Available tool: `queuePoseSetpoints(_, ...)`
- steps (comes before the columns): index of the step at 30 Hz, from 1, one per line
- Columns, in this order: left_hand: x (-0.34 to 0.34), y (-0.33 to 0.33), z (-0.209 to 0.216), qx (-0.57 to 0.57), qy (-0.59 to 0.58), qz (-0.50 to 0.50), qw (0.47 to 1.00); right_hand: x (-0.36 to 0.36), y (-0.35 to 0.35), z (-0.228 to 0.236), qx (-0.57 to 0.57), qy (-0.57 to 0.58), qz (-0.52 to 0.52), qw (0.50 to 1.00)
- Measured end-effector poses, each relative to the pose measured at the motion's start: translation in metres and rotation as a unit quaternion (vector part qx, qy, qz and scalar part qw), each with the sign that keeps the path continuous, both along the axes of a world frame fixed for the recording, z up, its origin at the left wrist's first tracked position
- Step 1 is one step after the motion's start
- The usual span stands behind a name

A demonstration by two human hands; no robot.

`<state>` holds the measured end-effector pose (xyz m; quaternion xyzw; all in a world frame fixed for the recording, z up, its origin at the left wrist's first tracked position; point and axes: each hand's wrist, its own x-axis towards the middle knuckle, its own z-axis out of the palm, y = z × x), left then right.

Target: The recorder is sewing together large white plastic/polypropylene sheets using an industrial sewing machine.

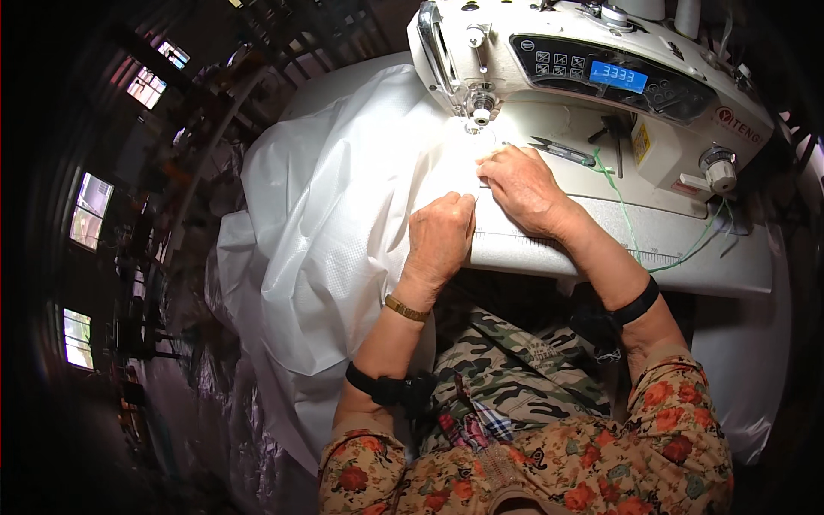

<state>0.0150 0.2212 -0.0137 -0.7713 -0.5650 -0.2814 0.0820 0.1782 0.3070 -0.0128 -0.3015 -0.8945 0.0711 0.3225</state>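
Note:
A large white sheet of textured fabric spreads over the left of the sewing table and hangs down toward the floor. My left hand is closed, its fingers pinching the right edge of that fabric. Closer to the needle, my right hand has its fingers curled down on the same edge, pressed together on it. The sewing machine stands beyond both hands. Its needle area sits just ahead of my right fingertips, and glare from the lamp washes out the fabric there.
Thread snips lie on the machine bed right of my right hand. Green thread trails across the bed to the table's front edge. A dark metal tool rests near the machine's post. Camouflage cloth covers my lap.

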Motion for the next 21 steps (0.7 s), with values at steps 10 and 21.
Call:
queuePoseSetpoints(10,-0.011,0.034,-0.001,-0.013,-0.010,-0.012,1.000,-0.006,0.000,0.001,0.018,-0.087,-0.047,0.995)
queuePoseSetpoints(21,-0.007,0.062,0.001,-0.022,-0.009,0.032,0.999,-0.013,0.000,0.002,0.007,-0.100,-0.068,0.993)
